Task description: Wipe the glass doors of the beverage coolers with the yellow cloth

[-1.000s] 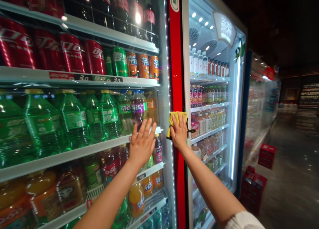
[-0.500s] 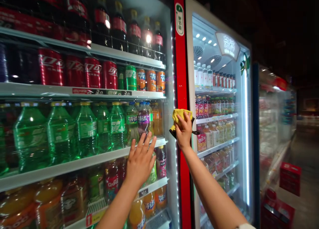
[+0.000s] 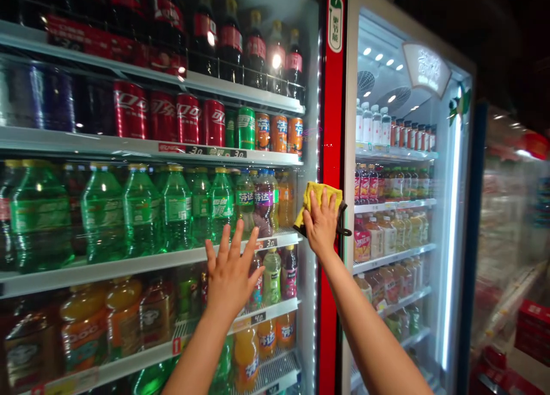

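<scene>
My right hand [image 3: 321,226] presses a folded yellow cloth [image 3: 311,196] with a dark edge and a black loop against the red door frame [image 3: 333,114] of a drinks fridge. The cloth laps over onto the glass beside the frame. To the left, my left hand [image 3: 232,272] is held up with its fingers spread before the glass door, gripping nothing; whether the palm touches the glass I cannot tell. Behind the glass stand green soda bottles [image 3: 144,206], red cola cans [image 3: 188,119] and orange soda cans [image 3: 279,133].
Close on the right stands a second lit fridge with a pale frame [image 3: 353,51] and shelves of bottles. Further right are a blurred chilled display case [image 3: 511,212] and red boxes [image 3: 535,332] low down. Dark cola bottles [image 3: 232,40] fill the top shelf at left.
The view has shifted, so the fridges appear further right. The cloth lies flatter and more spread under my right hand. My left hand's fingers have spread wider.
</scene>
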{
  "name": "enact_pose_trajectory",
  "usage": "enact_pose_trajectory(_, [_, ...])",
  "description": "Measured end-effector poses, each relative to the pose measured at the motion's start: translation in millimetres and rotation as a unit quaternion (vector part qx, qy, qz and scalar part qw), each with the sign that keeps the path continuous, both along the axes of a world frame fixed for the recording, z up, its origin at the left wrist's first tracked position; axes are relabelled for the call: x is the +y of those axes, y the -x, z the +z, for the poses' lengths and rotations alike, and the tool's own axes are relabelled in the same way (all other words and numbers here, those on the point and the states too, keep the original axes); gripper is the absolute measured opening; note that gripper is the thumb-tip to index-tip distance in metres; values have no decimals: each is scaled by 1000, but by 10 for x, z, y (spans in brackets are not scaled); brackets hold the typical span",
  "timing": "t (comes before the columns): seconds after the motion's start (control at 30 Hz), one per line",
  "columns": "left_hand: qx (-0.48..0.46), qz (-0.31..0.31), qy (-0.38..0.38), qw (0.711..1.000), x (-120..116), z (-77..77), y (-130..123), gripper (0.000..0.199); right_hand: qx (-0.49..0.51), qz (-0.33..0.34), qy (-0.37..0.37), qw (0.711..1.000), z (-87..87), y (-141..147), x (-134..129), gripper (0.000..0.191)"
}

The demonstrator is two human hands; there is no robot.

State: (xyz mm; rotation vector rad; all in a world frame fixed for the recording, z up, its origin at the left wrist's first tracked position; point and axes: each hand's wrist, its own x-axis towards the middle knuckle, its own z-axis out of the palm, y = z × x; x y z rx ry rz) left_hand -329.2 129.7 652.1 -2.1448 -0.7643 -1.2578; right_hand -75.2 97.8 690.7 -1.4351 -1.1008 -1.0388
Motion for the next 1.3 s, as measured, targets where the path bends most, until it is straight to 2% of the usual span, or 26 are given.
enact_pose_trajectory(0.07, [-7, 8, 0, 1000, 6, 23, 14, 106, -10, 3, 17, 1000, -12, 246, 43, 60])
enact_pose_trajectory(0.17, [-16, 15, -1, 1000, 5, -6, 57, 105, -73, 26, 66, 995, -357, 411, -35, 61])
enact_pose_trajectory(0.27, [-14, 25, 4, 1000, 0, -68, 166, 106, -126, 60, 66, 988, -744, 270, -178, 58])
enact_pose_trajectory(0.33, [-14, 37, 12, 999, -5, -100, 262, 107, -126, 77, 18, 989, -822, 130, -223, 54])
enact_pose_trajectory(0.37, [-18, 44, 17, 999, -9, -109, 307, 108, -114, 80, -5, 990, -789, 90, -217, 52])
enact_pose_trajectory(0.43, [-29, 57, 29, 998, -18, -118, 378, 110, -76, 72, -28, 994, -609, 120, -151, 52])
enact_pose_trajectory(0.53, [-38, 68, 45, 996, -33, -119, 413, 113, -13, 42, -15, 999, -277, 444, 15, 55])
enact_pose_trajectory(0.6, [-38, 68, 51, 996, -42, -120, 402, 113, 15, 28, 12, 999, -189, 737, 93, 58])
enact_pose_trajectory(0.67, [-38, 65, 54, 996, -47, -126, 393, 112, 4, 36, 47, 998, -269, 962, 101, 60])
enact_pose_trajectory(0.73, [-39, 62, 56, 996, -52, -140, 412, 113, -39, 58, 79, 994, -474, 1040, 38, 60])
enact_pose_trajectory(0.8, [-39, 63, 62, 995, -57, -162, 476, 113, -74, 74, 93, 990, -701, 962, -63, 59])
enact_pose_trajectory(0.87, [-42, 74, 71, 994, -61, -186, 582, 112, -71, 77, 83, 991, -829, 786, -145, 58])
enact_pose_trajectory(0.93, [-52, 92, 83, 991, -63, -204, 708, 109, -31, 73, 52, 996, -785, 616, -162, 56])
enact_pose_trajectory(1.0, [-68, 109, 94, 987, -62, -215, 819, 107, 23, 67, 16, 997, -585, 560, -100, 56])
enact_pose_trajectory(1.07, [-78, 117, 100, 985, -60, -218, 889, 108, 57, 63, -1, 996, -329, 675, 12, 59])
enact_pose_trajectory(1.13, [-78, 122, 100, 984, -60, -218, 914, 108, 49, 66, 6, 997, -151, 938, 121, 60])
enact_pose_trajectory(1.2, [-72, 130, 98, 984, -63, -219, 916, 107, 7, 76, 31, 997, -142, 1246, 180, 59])
enact_pose_trajectory(1.3, [-62, 142, 94, 983, -70, -234, 938, 103, -74, 93, 76, 990, -426, 1540, 145, 58])
